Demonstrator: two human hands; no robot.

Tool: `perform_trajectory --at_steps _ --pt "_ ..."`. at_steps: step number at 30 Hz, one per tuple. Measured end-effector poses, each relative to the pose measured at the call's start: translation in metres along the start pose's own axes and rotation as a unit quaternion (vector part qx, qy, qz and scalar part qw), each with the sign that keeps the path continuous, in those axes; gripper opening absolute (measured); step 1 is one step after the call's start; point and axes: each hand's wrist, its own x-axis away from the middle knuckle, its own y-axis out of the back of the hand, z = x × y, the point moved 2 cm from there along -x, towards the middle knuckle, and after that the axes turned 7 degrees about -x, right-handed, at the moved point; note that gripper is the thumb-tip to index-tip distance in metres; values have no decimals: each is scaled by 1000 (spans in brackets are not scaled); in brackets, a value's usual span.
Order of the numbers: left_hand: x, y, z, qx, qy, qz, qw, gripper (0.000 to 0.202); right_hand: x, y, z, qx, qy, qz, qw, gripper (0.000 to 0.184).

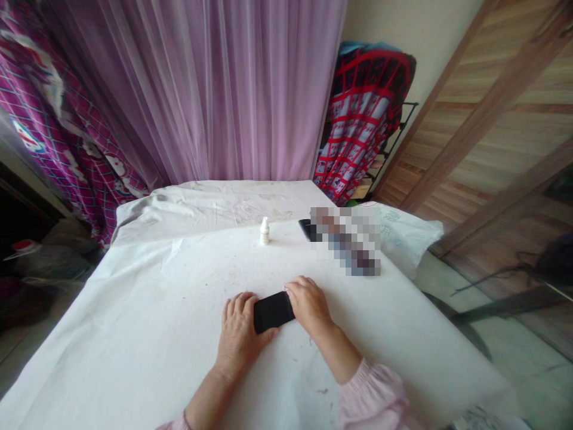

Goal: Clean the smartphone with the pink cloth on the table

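Note:
A black smartphone (273, 313) lies sideways between my two hands, low over the white-covered table. My left hand (239, 325) grips its left end, with the thumb along the near edge and the fingers behind. At the far right corner, my right hand (308, 301) has its fingers curled and pressed against the phone. Whether the phone rests on the cloth or is slightly lifted, I cannot tell. Beyond my hands stands a small white bottle (265, 232), upright.
A dark object (306, 230) lies at the table's right side, partly covered by a blurred patch. The white tablecloth (156, 322) has faint stains. A white plastic bag (407, 233) hangs by the right edge. Purple curtains (233, 89) are behind, and wooden doors (487, 149) stand at right.

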Motion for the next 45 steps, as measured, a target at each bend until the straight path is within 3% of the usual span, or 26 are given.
perform_trajectory --at_steps 8,12,25,31,45 --pt "1 -1 1 12 -5 -22 1000 56 -2 -16 35 -2 50 35 998 23" --pt "0 -1 0 13 -7 -33 999 54 -3 -19 39 -5 60 36 998 22" --pt "2 -5 3 5 -11 -40 999 58 2 -2 -15 -20 2 -45 999 25" --pt "2 -3 2 6 -17 -42 999 59 9 -3 -26 -23 -1 -68 997 23" --pt "3 -3 1 -12 -13 -53 998 57 38 -12 17 -60 94 -50 993 20"
